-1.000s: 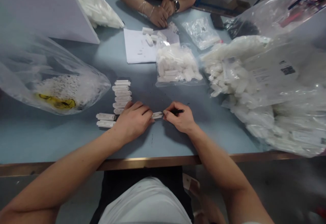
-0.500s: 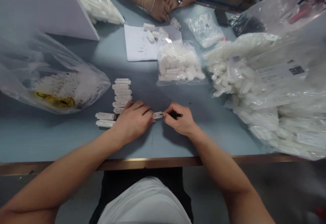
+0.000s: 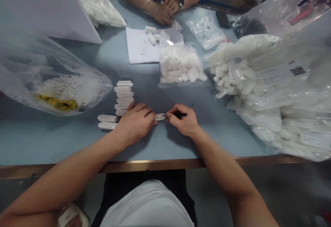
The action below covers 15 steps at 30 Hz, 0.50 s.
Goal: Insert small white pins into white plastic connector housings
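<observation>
My left hand (image 3: 136, 123) is closed on one end of a small white plastic strip (image 3: 159, 117) with rows of dark holes, pressing it to the table. In my right hand (image 3: 184, 119), a slim black tool (image 3: 184, 114) is pinched like a pen, its tip at the strip's right end. Whether it is a pen or tweezers I cannot make out. A column of similar white strips (image 3: 124, 94) lies just beyond my left hand, partly covered by it. Two more strips (image 3: 107, 118) lie left of my wrist.
A clear bag of small white parts (image 3: 183, 63) lies ahead, beside white paper sheets (image 3: 134, 49). Large bags of white parts (image 3: 248, 82) fill the right side. Another clear bag (image 3: 67, 89) stands at left. Opposite, a co-worker's hands (image 3: 165, 11) rest on the table.
The view has shifted slightly. My right hand's black tool has tilted a little, while my left hand stays on the strip. The co-worker's hands have moved slightly.
</observation>
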Each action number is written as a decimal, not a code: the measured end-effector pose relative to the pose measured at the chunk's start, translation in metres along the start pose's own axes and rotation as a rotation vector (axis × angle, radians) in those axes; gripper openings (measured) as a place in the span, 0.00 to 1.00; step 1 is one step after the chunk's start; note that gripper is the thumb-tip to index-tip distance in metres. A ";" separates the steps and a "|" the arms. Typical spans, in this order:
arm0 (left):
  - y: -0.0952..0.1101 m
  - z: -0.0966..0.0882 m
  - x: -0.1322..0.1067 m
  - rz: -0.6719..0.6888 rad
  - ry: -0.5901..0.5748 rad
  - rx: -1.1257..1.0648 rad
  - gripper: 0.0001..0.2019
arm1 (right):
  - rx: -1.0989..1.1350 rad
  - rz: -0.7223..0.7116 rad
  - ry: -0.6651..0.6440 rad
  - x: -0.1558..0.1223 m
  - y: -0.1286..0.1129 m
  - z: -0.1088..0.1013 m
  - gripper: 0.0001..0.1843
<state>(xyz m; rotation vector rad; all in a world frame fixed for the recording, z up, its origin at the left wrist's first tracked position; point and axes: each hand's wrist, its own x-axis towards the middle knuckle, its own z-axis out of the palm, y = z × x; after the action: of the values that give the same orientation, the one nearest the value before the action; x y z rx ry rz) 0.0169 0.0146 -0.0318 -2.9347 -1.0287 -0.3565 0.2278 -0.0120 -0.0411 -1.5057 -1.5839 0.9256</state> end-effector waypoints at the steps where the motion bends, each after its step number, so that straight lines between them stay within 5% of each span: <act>1: 0.000 0.000 0.000 -0.001 0.000 0.000 0.08 | 0.021 0.022 0.001 0.000 -0.001 0.000 0.05; 15: 0.000 0.001 0.000 0.007 0.030 0.002 0.08 | -0.031 0.035 -0.023 0.001 0.000 0.002 0.05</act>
<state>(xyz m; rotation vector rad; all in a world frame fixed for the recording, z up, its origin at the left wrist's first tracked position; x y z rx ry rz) 0.0173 0.0149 -0.0325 -2.9214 -1.0146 -0.3974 0.2259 -0.0106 -0.0424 -1.5540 -1.5990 0.9449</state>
